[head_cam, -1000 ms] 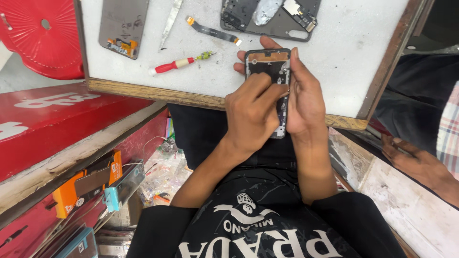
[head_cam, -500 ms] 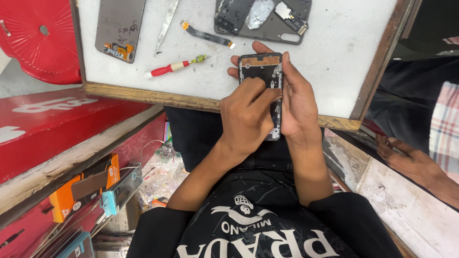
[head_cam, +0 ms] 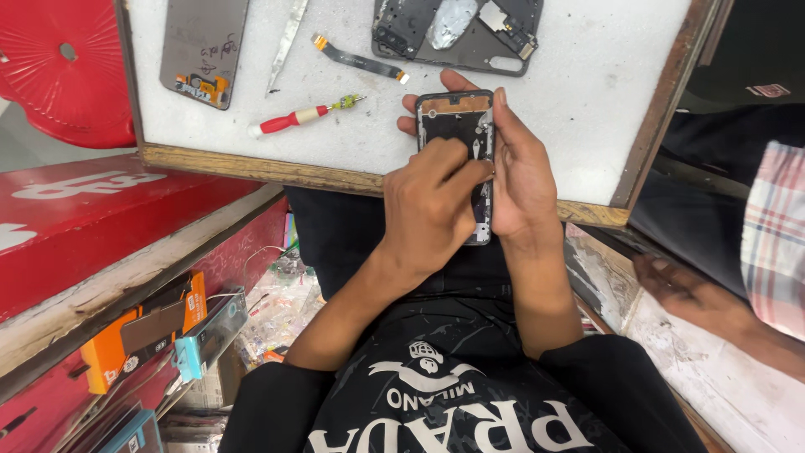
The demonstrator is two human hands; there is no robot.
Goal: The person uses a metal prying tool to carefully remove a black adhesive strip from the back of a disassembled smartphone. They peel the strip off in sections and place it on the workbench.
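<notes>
Head view showed the white worktop [head_cam: 587,101] with an opened phone [head_cam: 459,134] held over its near wooden edge. The right hand [head_cam: 524,172] gripped the phone along its side, fingers closed around it; the left hand [head_cam: 432,205] pressed pinched fingers onto its exposed interior. A red-handled screwdriver [head_cam: 293,120] lay apart to the left.

Bright, even overhead light on the white work board [head_cam: 587,101] — soft shadows, sharp focus, slight wide-angle stretch at edges.
</notes>
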